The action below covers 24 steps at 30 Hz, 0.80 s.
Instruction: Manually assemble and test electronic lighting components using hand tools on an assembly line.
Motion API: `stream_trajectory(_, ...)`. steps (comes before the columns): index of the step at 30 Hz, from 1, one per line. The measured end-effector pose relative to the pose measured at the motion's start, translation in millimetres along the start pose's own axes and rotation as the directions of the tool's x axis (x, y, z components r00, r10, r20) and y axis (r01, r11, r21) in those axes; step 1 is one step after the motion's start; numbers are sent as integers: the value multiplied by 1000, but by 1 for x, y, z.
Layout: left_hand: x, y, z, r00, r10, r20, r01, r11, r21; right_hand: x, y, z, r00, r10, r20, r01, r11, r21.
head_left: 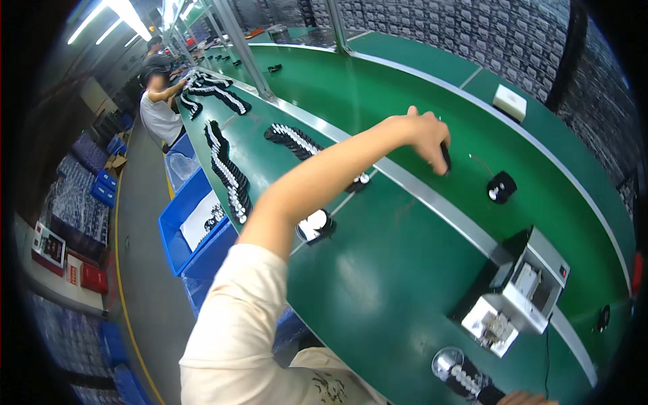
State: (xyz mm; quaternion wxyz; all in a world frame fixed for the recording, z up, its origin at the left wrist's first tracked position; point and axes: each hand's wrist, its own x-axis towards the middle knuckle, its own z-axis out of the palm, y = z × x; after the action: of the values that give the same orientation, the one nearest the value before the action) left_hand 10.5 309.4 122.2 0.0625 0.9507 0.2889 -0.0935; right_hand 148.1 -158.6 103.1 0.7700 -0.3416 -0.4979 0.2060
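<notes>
My left arm, in a cream sleeve, stretches across the green table to the belt behind it. Over that belt my left hand (426,140) is closed on a small black part (445,159), mostly hidden by the fingers. At the lower edge my right hand (528,399) shows only in part, its fingers curled against a black piece (491,395). This piece is at the end of a short row of black parts with whitish discs (466,380). A round, shiny disc (447,363) faces up at the row's other end.
A grey-white bench machine (533,280) stands right of centre, its cable trailing down. A black part (501,187) lies on the green belt (378,101). Long rows of black parts (228,172) line the table's left. Beside it are a blue bin (177,251) and a seated person (160,111).
</notes>
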Motion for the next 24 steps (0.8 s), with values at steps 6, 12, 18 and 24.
stream_trajectory(6,-131,75,70,866,499,-47,-500,866,-17,-10,7,-2,991,-44,-129,33,996,-86)
stream_trajectory(12,-186,96,103,890,449,-74,-453,891,-39,-6,13,7,992,-2,-123,-4,999,-54)
stream_trajectory(18,-217,123,112,942,-151,-301,29,928,-372,-12,-2,-2,994,81,-78,-82,997,-6)
stream_trajectory(24,-204,131,138,893,-113,-436,-54,935,-352,-8,3,0,996,71,-56,-70,997,8)
